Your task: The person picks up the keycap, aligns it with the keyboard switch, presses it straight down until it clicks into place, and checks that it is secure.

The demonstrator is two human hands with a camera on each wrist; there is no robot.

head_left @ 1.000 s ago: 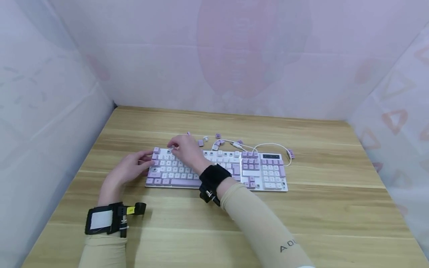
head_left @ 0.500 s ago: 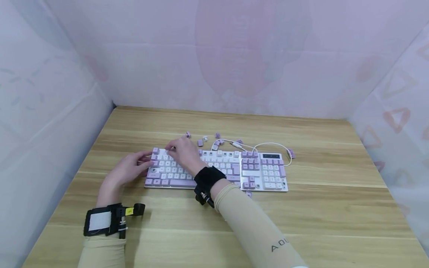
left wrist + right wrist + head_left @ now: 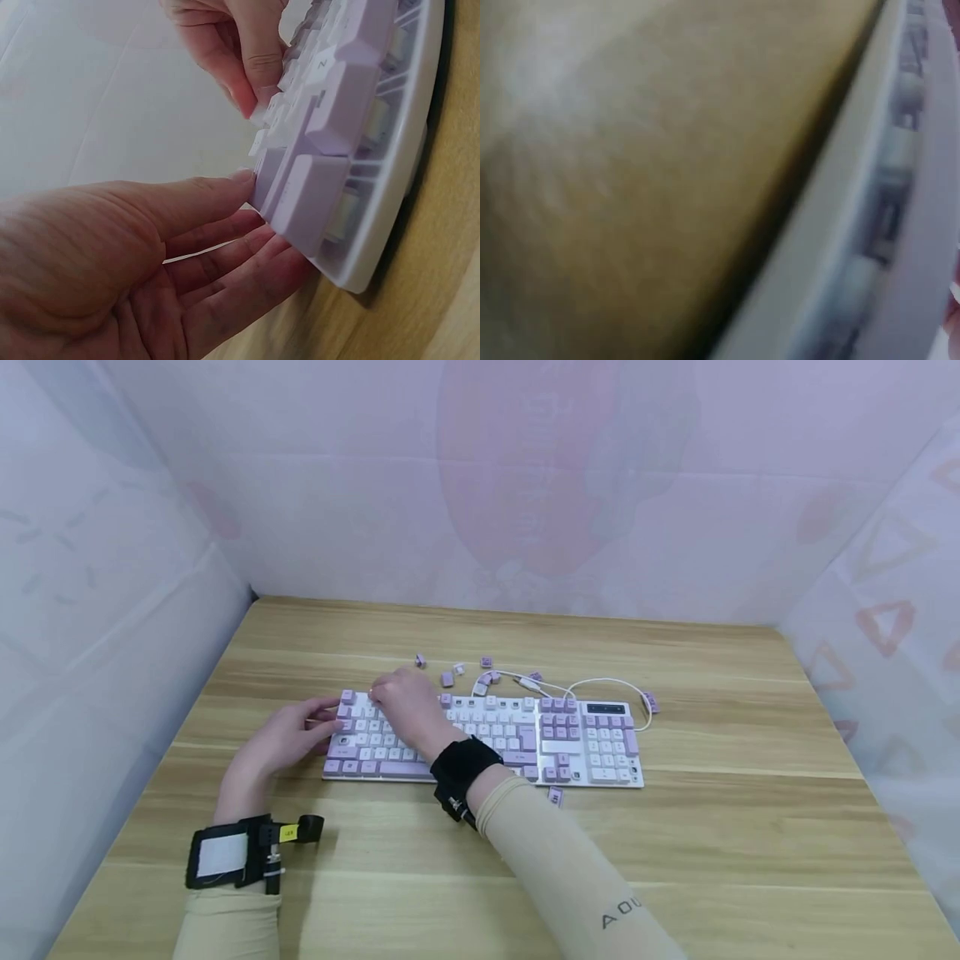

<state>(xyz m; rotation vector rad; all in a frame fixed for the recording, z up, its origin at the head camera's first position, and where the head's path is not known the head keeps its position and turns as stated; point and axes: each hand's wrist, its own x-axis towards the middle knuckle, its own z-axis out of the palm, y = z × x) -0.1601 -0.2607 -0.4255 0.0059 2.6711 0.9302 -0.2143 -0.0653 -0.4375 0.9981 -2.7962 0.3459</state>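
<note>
A white and lilac keyboard [image 3: 562, 747] lies across the wooden table. My left hand [image 3: 279, 743] holds its left edge, with the thumb on the lilac keys and the other fingers along the side, as the left wrist view shows. My right hand [image 3: 411, 708] is over the upper left corner of the keyboard. Between its thumb and index finger it pinches a small white keycap [image 3: 259, 117], right at the top row. The right hand covers part of the upper left keys. In the right wrist view only the keyboard's front edge [image 3: 832, 225] shows clearly.
Several loose lilac keycaps [image 3: 447, 679] and a white one [image 3: 459, 668] lie behind the keyboard, beside its white cable [image 3: 607, 680]. One lilac keycap [image 3: 555, 796] sits at the front edge near my right forearm. Fabric walls [image 3: 480, 485] surround the table.
My right hand has shifted slightly left along the top row, and its forearm has uncovered the lilac keycap at the front edge. The left hand keeps its place.
</note>
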